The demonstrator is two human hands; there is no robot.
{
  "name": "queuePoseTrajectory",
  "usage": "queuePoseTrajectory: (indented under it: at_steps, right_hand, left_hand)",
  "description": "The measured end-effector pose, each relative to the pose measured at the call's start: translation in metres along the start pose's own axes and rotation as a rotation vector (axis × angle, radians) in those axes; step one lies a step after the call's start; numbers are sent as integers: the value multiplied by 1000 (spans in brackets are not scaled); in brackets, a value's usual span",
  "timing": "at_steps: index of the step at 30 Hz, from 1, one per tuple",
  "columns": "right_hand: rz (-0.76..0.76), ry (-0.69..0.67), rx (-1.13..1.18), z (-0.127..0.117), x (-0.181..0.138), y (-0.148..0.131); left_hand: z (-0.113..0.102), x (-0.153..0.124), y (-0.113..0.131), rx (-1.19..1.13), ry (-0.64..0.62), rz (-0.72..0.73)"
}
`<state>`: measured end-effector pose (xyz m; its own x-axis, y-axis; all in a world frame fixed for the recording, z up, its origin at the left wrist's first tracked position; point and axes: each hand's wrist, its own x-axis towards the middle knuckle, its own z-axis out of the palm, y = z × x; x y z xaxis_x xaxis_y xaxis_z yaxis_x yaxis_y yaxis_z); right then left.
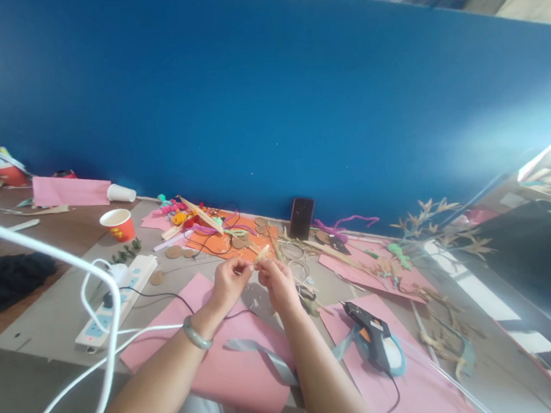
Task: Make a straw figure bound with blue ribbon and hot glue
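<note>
Both hands meet fingertip to fingertip above the pink paper [206,360] at the middle of the table. My right hand [278,284] is closed in a pinch on a small pale, straw-coloured piece [261,254], too small and blurred to name. My left hand [231,281], with a bangle on its wrist, pinches right beside it; whatever lies between these fingertips is hidden. A grey ribbon [261,349] runs across the pink paper under my forearms. Beyond the fingers lie orange paper [221,246] and loose thin strips.
A glue gun [374,336] lies on pink paper at right. To the left are a power strip [117,304], a white cable [113,310] crossing in front, and a paper cup [118,225]. A phone [302,217] leans on the blue wall [247,106]. Dried twigs [433,218] stand at right.
</note>
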<state>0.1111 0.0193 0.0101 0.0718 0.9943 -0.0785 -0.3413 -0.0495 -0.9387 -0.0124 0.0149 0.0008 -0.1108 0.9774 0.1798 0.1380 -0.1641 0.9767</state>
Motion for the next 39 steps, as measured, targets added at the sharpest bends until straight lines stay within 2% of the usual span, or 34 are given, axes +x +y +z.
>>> queuePoseTrajectory:
  at_steps: [15, 39]
  right_hand:
    - [57, -4, 54, 3, -4, -6]
    - [70, -38, 61, 2, -3, -5]
  left_hand:
    - [0, 2, -6, 34, 3, 21]
    - [0, 1, -1, 15, 20, -4]
